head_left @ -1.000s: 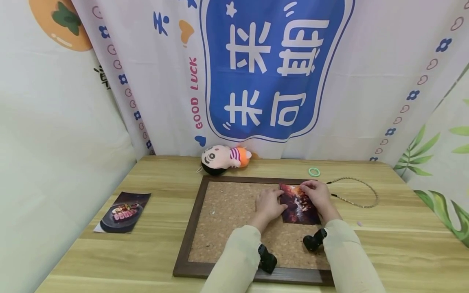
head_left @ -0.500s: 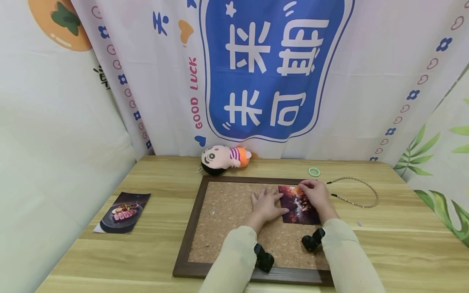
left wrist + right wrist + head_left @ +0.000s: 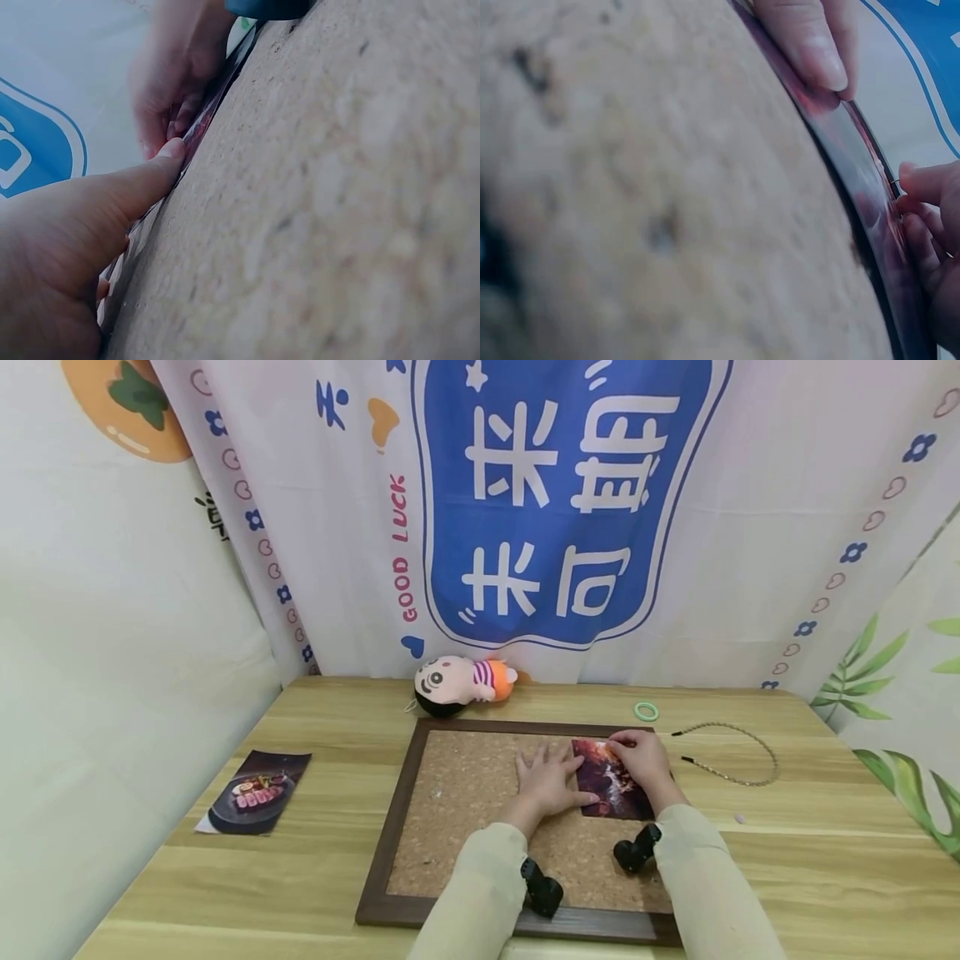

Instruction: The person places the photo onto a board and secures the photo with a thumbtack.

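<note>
A dark red and orange picture card lies on the upper right of a cork board with a brown frame. My left hand is spread flat, its thumb and fingertips pressing on the card's left edge. At the card's top edge, my right hand pinches a tiny pin with thumb and fingers. Only the pin's thin metal point shows in the right wrist view, directed at the card; the fingers cover its head. Seen by the left wrist, the left thumb rests on the card's edge.
A second picture card, showing food on a plate, lies to the left. Behind the board are a plush doll and a green ring. A beaded headband and a small pinkish piece lie on the right.
My left fingers have spread wider, and the thumb has slid further onto the card. My right hand has shifted slightly left along the top edge.
</note>
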`<state>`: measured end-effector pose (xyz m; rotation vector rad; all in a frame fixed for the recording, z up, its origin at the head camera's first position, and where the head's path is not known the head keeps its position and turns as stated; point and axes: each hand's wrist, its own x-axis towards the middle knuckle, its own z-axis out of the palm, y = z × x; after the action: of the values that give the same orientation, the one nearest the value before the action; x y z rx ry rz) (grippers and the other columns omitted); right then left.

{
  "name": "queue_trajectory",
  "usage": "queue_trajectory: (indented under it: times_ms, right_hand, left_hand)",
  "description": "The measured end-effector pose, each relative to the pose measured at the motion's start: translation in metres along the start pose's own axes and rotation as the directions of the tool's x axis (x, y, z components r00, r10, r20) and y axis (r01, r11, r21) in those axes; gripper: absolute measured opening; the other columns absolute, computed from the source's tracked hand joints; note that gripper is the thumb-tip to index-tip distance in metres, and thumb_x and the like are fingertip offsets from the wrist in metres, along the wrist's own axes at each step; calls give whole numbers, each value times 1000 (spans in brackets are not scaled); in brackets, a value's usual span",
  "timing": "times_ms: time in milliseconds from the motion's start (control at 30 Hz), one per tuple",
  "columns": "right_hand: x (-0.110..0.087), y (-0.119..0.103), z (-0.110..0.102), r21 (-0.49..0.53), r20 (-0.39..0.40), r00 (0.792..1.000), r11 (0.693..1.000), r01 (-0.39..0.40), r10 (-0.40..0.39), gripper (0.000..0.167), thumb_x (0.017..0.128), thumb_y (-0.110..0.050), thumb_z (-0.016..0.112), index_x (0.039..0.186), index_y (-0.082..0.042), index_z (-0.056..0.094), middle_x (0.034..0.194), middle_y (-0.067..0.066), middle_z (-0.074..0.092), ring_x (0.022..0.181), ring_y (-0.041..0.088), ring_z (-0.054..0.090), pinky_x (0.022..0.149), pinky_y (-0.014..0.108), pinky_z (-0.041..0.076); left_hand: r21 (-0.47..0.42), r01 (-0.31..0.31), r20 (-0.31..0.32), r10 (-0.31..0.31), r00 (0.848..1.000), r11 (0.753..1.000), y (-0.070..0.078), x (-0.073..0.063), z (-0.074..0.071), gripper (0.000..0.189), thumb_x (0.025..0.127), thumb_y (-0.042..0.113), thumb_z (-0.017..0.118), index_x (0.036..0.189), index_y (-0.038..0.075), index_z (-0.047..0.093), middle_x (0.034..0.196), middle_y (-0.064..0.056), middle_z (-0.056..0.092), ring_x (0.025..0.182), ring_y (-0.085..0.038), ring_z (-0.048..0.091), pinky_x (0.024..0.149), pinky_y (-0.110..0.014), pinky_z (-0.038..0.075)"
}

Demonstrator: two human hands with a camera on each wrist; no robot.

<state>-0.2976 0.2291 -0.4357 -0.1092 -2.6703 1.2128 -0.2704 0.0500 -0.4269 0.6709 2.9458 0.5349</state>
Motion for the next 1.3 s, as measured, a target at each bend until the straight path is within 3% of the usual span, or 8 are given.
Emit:
queue_trajectory:
  times_ms: [233,567,1300]
  right_hand:
    - [2,0,1,-78,3,1000,997,-8,8,19,83,-21,58,91,-6,67,92,12,61,81,26,54,69,40,40]
    - [2,-4,0,-111,-4,1000,994,5,-5,17,81,-20,60,86,-5,67,90,13,60,82,29,54,70,43,39]
    - [1,-6,-2,-144,31,1000,990,0,5,13,81,-17,60,79,-7,67,76,5,60,63,20,50,57,34,37]
  left_hand:
    - [19,11,16,-11,1000,1000,1,1,1,73,71,62,51,133,26,36,140,6,19,128,-25,4,92,-58,-3]
    - [13,12,16,-13,1000,1000,0,0,0,72,72,61,52,132,26,37,140,5,21,128,-24,3,92,-58,-3]
    - [34,1,4,-1,1000,999,0,-1,2,72,72,62,51,132,26,37,141,5,20,128,-25,4,92,-58,-3]
